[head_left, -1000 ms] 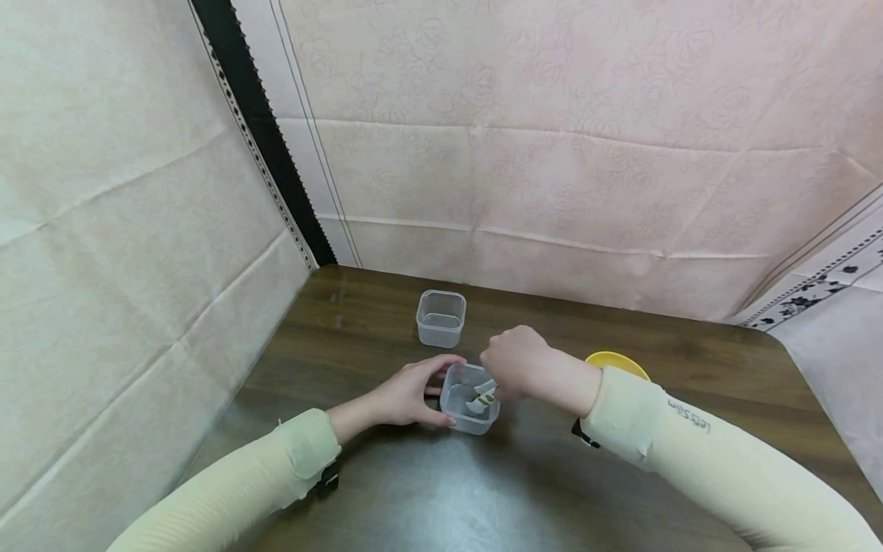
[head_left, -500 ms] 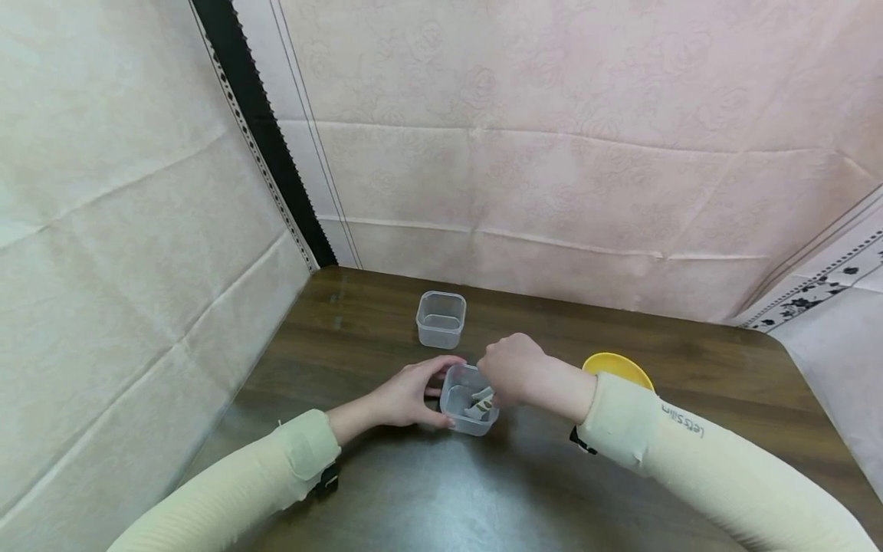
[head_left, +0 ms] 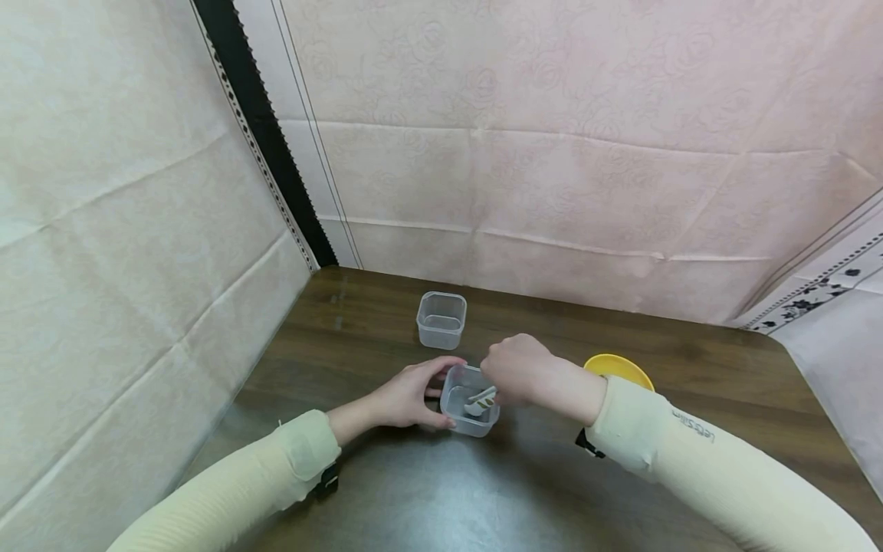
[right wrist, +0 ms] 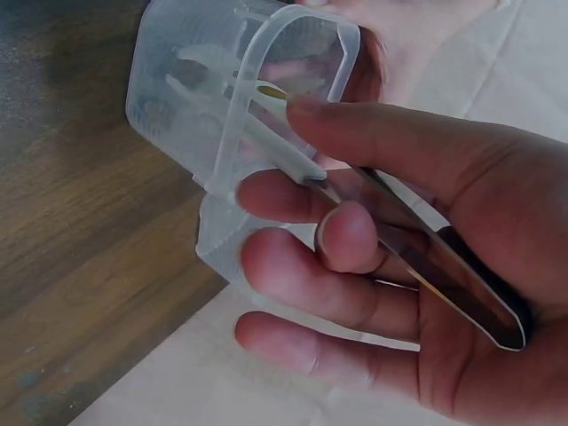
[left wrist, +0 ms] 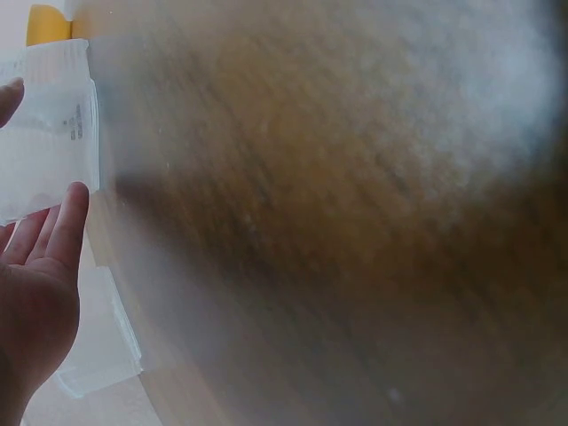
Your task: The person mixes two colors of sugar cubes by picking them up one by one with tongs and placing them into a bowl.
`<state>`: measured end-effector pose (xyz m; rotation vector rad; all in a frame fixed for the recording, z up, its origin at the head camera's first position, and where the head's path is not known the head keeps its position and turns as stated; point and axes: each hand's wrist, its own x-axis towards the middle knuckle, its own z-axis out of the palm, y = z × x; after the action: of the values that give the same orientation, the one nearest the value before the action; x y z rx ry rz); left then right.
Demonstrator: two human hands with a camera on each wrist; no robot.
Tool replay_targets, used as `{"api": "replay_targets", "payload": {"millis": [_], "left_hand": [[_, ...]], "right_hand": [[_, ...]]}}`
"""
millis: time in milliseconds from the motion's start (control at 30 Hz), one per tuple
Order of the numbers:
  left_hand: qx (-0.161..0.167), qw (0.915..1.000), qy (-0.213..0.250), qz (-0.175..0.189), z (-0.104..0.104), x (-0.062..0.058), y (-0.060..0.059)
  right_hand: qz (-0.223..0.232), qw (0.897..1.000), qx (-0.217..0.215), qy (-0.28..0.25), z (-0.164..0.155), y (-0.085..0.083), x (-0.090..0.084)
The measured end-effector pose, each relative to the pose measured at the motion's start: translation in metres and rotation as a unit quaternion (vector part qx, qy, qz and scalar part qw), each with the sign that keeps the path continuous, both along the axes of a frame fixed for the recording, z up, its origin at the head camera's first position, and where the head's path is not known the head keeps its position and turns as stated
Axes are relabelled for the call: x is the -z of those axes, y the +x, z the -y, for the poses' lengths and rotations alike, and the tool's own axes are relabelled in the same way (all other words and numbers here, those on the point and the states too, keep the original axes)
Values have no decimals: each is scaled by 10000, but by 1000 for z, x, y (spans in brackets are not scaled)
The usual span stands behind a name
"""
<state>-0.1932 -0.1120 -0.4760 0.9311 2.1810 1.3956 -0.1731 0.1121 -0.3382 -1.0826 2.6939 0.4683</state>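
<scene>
My left hand (head_left: 407,395) grips a clear plastic container (head_left: 454,395) from its left side, thumb at the near side and fingers at the far side. In the left wrist view, fingers of that hand (left wrist: 37,293) lie along the wall of the container (left wrist: 44,133). My right hand (head_left: 523,372) holds small tongs (head_left: 480,403) at the container's right side. Through the clear wall in the right wrist view, the white tips of the tongs (right wrist: 277,149) show inside, slightly apart. Their bent metal handle lies across the palm of the right hand (right wrist: 524,195).
A second clear container (head_left: 441,320) stands behind the first, on the dark wooden table (head_left: 386,491). Partly hidden by the right forearm is a yellow bowl (head_left: 616,368). Patterned cloth (head_left: 552,192) hangs along the table's back and sides.
The tong tips shift and turn slightly inside the container. My right hand moves a little left, then slightly back right, and more of the yellow bowl shows. The left hand stays put.
</scene>
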Motion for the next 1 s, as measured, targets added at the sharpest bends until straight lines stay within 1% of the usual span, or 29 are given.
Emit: {"api": "replay_targets", "payload": {"millis": [233,333,467,700,1000], "left_hand": [[20,10000,-19,-70,0,0,0],[8,10000,-54,-60,0,0,0],[-48,9999,-88,-34,0,0,1],[-34,9999,-135,-10,-1,0,2],[-68,9997,-208,-55,0,0,1]], "right_hand": [[-151,9993,-92,-315,-15,-2,-3],[11,9984,-63,-570,-22,-1,-7],[201,9945,-40,-1031,-33,2,-11],[-58,9870,-214,-1593,-53,7,-15],[-169,9824,-270,-1839,-69,9,-25]]}}
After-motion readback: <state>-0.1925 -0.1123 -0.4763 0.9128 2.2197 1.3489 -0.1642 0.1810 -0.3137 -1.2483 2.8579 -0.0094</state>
